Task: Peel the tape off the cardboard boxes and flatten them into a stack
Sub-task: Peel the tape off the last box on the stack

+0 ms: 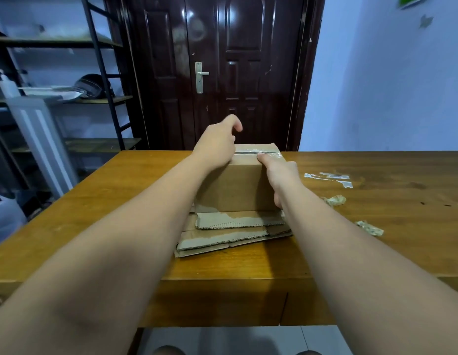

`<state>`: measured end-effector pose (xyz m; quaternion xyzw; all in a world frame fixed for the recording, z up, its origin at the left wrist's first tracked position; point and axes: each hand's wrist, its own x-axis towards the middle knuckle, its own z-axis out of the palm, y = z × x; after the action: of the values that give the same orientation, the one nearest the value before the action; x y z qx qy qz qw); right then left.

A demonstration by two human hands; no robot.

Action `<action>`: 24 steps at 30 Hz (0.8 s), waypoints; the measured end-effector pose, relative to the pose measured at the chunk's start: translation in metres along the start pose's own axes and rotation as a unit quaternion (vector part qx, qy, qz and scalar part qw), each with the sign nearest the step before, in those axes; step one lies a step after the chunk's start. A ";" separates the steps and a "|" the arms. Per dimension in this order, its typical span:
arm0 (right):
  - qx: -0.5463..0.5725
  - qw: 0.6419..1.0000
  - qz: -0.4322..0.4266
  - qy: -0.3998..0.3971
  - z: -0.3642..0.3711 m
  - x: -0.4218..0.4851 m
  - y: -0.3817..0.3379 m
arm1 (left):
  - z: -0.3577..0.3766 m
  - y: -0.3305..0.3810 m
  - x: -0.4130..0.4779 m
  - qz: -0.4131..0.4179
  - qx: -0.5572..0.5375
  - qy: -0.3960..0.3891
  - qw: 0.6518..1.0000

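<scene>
Peeling the clear glossy tape strip cleanly probably calls for a low, steady pull along the top seam of the closed brown cardboard box. The box should be pinned down so that it does not slide or tip on the flattened cardboard stack beneath it. Pulling close to the surface should tear less paper, and the torn pale patches on the flattened pieces show how readily the facing rips.

The right hand holds the box at its near right corner. Its thumb presses on top, touching the tape at the seam, and the rest of the hand lies against the box's right side with the fingers hidden.

The left hand sits over the box's far left top edge with its fingers loosely curled and one raised. I cannot tell whether it pinches a tape end or holds nothing.

The box stands upright on the stack, on the brown wooden bench. Well to the right of the box lie clear peeled tape scraps and crumpled brownish tape wads.
</scene>
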<state>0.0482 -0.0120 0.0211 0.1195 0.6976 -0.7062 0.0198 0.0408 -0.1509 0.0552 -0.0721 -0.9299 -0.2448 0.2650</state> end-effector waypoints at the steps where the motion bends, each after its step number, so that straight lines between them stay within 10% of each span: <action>1: 0.000 1.000 -0.003 -0.002 0.000 -0.001 0.000 | -0.003 -0.001 0.002 -0.036 -0.102 0.002 0.994; 6: -0.227 0.961 -0.119 0.109 0.006 0.000 -0.013 | -0.020 -0.021 0.002 -0.170 -0.519 0.004 0.837; 11: -0.527 0.746 -0.396 0.092 0.035 -0.014 -0.027 | -0.019 -0.029 0.002 -0.171 -0.491 0.030 0.854; 17: -0.393 0.878 -0.260 -0.084 0.061 -0.007 -0.038 | -0.021 -0.031 0.000 -0.150 -0.496 -0.006 0.855; 24: -0.409 0.877 -0.249 -0.027 0.058 0.011 -0.035 | -0.015 -0.017 0.003 -0.197 -0.389 0.026 0.899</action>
<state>0.0229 -0.0671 0.0536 -0.0962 0.9302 -0.3425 -0.0907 0.0407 -0.1733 0.0602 0.0212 -0.7483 -0.6362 0.1866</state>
